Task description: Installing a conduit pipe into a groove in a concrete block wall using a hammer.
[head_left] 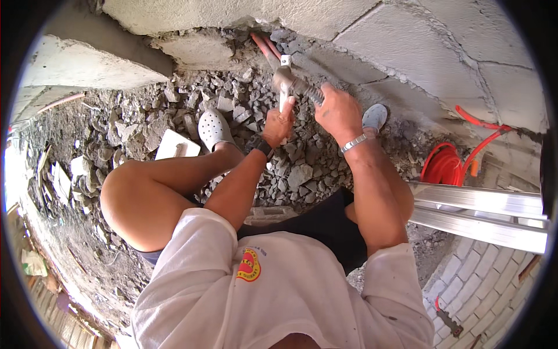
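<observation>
My right hand is wrapped round the grip of a hammer, its blurred metal head lying across a narrow white bar-like piece. That piece is pinched in my left hand, thumb stretched along it. Its far end sits beside orange conduits that come out at the base of the concrete wall. I cannot tell whether hammer and white piece touch. Broken stones lie under both hands.
My feet in pale clogs stand on the rubble either side. A white slab piece lies left. On the right are a coil of orange conduit and an aluminium ladder-like frame. A concrete block juts out upper left.
</observation>
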Demonstrator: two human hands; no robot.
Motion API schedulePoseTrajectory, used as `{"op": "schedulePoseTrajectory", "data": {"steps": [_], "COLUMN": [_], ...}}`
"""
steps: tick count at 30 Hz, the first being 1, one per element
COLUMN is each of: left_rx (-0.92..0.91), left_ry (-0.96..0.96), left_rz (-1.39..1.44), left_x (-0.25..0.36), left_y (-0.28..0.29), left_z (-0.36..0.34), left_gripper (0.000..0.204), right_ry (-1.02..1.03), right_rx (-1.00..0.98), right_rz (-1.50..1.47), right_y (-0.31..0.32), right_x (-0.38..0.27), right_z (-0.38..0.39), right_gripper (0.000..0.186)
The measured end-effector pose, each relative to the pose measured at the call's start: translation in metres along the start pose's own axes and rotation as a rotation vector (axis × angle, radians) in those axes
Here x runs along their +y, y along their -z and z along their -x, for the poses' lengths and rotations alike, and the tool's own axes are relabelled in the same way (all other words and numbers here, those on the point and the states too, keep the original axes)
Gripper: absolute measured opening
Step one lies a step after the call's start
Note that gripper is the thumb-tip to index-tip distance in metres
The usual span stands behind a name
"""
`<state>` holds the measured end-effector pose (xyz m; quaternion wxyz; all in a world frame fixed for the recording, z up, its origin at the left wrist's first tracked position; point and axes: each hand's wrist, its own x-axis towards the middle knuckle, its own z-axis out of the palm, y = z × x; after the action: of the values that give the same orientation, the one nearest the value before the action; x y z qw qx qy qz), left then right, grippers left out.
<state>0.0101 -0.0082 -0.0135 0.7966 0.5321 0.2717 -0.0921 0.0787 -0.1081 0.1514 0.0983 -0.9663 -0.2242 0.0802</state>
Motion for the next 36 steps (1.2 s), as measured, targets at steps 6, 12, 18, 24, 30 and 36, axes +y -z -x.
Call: {"op": "schedulePoseTrajectory", "data": {"steps": [6,12,18,24,30,36], "left_rx": [0.012,-0.059,-0.088,-0.115,-0.129,0.163], "left_ry": [-0.403,0.018,-0.072,0.061,0.165,-0.663], "left_rz": [-0.056,0.009,0.127,0.167,0.008,-0.188], "left_x": [-0.029,0.014,-0.002,-0.011,-0.017,-0.063], "left_y": [0.027,0.010,0.019,0.021,0.020,0.000], "left_z": [-0.010,0.004,-0.007,-0.015,-0.019,-0.038], "left_gripper": [0.061,0.064,0.034,0.025,0.041,0.030], "right_ry": [0.407,0.007,0.431,0.480,0.078,0.310], "right_rx": [0.231,-0.026,0.251,0.181,-0.046,0.005], "right_rz": [-0.324,0.051,-0.294,-0.157,0.131,-0.214], "right_y": [0.054,0.014,0.058,0.018,0.046,0.045], "right_x": [-0.083,-0.018,-0.096,-0.062,-0.047,-0.094], "right_z": [0.037,-0.012,0.027,-0.003,0.002,0.021], "right_gripper": [0.026,0.021,0.021,0.014,0.021,0.024]}}
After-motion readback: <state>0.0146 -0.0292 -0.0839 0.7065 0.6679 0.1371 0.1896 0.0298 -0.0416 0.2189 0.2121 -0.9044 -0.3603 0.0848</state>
